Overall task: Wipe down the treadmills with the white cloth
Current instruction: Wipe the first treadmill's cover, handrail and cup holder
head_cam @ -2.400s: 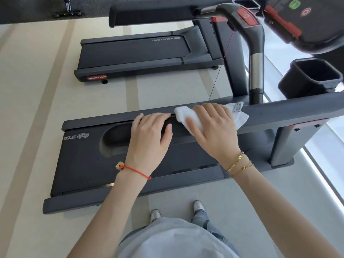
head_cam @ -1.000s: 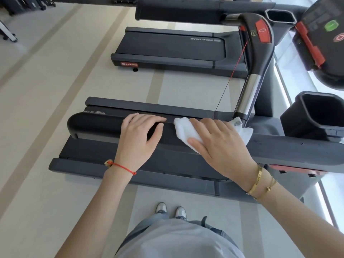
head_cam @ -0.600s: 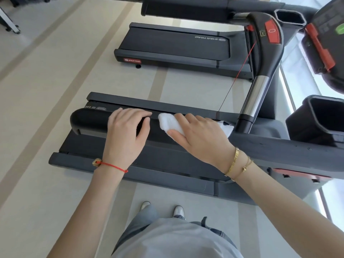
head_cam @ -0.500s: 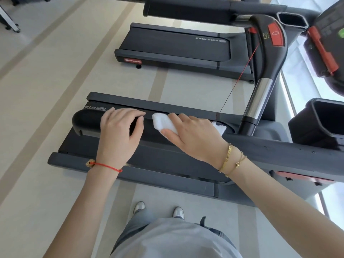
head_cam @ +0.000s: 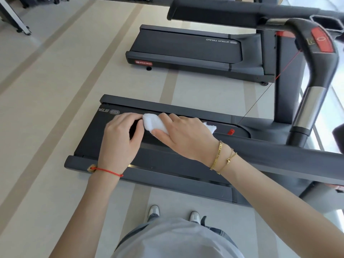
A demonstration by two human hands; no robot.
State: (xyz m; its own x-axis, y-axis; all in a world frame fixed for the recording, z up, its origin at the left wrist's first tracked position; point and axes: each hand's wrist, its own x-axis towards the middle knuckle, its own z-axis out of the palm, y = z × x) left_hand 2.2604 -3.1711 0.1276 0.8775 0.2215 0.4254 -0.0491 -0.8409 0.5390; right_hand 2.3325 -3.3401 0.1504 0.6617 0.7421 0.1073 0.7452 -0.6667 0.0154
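both hands have slid further toward the free end of the near treadmill handrail since earlier. right hand presses flat on the white cloth at that end; left hand curls around the rail tip, touching the cloth. two treadmills in view, far treadmill beyond. one cloth. bare floor open past the rail end.

Red string bracelet left wrist; two gold bracelets right; grey shirt, light shoes.
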